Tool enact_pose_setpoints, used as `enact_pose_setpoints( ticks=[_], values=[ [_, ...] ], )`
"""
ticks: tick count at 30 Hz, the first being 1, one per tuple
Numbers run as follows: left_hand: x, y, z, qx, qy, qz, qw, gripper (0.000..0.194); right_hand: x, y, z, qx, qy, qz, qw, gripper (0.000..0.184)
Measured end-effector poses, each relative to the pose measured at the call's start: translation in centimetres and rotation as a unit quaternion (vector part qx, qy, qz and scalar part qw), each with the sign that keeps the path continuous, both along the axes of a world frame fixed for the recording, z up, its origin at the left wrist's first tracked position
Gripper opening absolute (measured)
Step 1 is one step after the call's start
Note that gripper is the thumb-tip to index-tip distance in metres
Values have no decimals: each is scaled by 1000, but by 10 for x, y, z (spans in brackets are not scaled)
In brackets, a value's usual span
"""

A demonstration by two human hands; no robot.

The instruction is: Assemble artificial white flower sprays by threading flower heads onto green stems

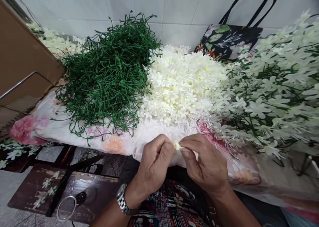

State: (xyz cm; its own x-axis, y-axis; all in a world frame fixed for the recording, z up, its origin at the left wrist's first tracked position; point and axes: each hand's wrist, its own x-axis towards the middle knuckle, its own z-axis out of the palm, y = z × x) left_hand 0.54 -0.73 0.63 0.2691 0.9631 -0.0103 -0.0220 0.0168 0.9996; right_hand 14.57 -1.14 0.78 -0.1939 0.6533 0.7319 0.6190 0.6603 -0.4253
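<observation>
In front of my lap, a small cream-white artificial flower [177, 146] is pinched between my two hands. My left hand [156, 159], with a metal watch on its wrist, is closed, thumb and forefinger at the flower's left side. From the other side, the thumb and fingertips of my right hand [205, 162] are closed on it. Just beyond lies a heap of loose white flower heads [184, 84]. Left of that heap is a tangled pile of green plastic stems [107, 74]. White thread-like stamens [199, 119] lie at the near right of the flower heap.
A floral cloth [97, 134] covers the work surface. Assembled white flower sprays [271, 101] fill the right side. A black floral bag [229, 41] rests against the tiled wall [179, 8]. Cardboard [27, 44] stands at left, above a brown stool [92, 190] holding a ring.
</observation>
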Motion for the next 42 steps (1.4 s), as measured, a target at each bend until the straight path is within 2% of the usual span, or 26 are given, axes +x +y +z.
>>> enact_pose_setpoints(
  ticks=[2, 4, 6, 9, 12, 15, 19, 21, 23, 26, 29, 35, 42],
  values=[
    [-3, 0, 0, 117, 59, 5, 991, 27, -1, -1, 0, -38, 41, -10, 998, 11],
    [-5, 2, -1, 221, 104, 29, 969, 16, -3, -2, 0, -61, 67, -5, 996, 10],
    [-5, 4, -2, 295, 123, 45, 946, 9, -5, -3, -1, -81, 85, 0, 993, 10],
    [-5, 7, -2, 334, 143, 40, 931, 16, -8, -4, -4, -94, 80, -7, 992, 10],
    [-7, 9, -1, 335, 190, 34, 922, 26, -9, -3, -5, -71, 35, -24, 997, 12],
    [-9, 9, 1, 370, 233, 11, 899, 31, -7, 0, -5, -56, 7, -19, 998, 18],
    [-9, 7, 1, 439, 214, 11, 873, 29, -6, 1, -5, -153, 53, 13, 987, 23],
    [-8, 5, 0, 436, 203, 27, 876, 27, -7, -2, -6, -184, 72, 23, 980, 25],
    [-8, 5, -3, 405, 197, 32, 893, 26, -10, -6, -7, -180, 70, 25, 981, 25],
    [-7, 6, -5, 359, 181, 23, 915, 30, -14, -11, -7, -126, 42, 18, 991, 24],
    [-7, 8, -4, 366, 175, 8, 914, 32, -14, -9, -5, -73, 21, 9, 997, 23],
    [-7, 1, -3, 388, 180, 19, 904, 28, -13, 2, -9, -173, 71, 3, 982, 27],
    [-12, 6, -1, 332, 176, 5, 927, 27, -2, -3, -3, -192, 61, 28, 979, 27]
  ],
)
